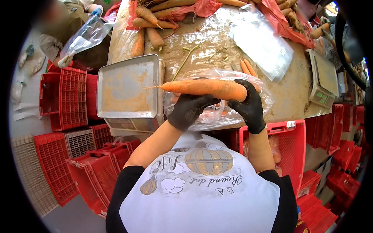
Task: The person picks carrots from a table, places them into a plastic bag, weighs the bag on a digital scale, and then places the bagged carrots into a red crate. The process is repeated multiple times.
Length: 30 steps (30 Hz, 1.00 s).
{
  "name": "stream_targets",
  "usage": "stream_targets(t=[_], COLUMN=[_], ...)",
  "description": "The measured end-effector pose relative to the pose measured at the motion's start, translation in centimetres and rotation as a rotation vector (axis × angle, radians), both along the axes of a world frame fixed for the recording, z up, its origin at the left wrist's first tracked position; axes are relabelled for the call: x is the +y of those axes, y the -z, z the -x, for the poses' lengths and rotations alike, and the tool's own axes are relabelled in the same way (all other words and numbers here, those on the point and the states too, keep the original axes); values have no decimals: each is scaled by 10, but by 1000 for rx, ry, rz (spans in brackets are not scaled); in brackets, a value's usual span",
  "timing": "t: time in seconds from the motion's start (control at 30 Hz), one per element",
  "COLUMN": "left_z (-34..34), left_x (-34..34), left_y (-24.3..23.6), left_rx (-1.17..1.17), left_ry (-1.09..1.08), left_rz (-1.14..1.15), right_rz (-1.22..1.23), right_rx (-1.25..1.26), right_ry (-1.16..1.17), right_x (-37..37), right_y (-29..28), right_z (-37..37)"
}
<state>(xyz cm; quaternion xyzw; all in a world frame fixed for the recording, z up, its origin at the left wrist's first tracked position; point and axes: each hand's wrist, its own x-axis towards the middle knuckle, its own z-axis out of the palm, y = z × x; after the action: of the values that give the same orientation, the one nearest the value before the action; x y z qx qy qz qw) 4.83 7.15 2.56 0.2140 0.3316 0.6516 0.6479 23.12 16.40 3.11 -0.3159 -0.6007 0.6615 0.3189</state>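
A large orange carrot [206,88] lies sideways across both my hands, its thin root tip pointing left over the edge of a weighing scale. My left hand [191,110], in a black glove, grips it from below near the middle. Wrapped round the thick right end are the fingers and thumb of my right hand [250,106], gloved the same way. Beneath the carrot a clear plastic bag [263,93] is spread on the table, with more carrots showing through it, partly hidden by my hands.
The scale [128,87] with a dirty metal tray stands left; another scale [324,77] is at the right. Carrots [155,39] and red net bags lie at the far side beside clear bags [268,42]. Red crates [289,149] crowd both sides. Co-workers stand at far left and right.
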Motion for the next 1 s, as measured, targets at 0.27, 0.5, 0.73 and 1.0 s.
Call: stream_targets(t=[0.27, 0.5, 0.73, 1.0], left_z=[7, -1, -22, -53], left_x=[2, -10, -7, -10], left_y=[3, -4, 11, 11], left_rx=[249, -282, 497, 705], left_ry=[139, 83, 158, 320], left_rz=[-99, 105, -77, -165], right_rz=[-141, -422, 123, -296], right_rx=[103, 66, 254, -65], right_ry=[-42, 29, 192, 761], right_x=[3, 13, -1, -9], right_y=[7, 29, 42, 54], right_z=[-4, -23, -30, -39])
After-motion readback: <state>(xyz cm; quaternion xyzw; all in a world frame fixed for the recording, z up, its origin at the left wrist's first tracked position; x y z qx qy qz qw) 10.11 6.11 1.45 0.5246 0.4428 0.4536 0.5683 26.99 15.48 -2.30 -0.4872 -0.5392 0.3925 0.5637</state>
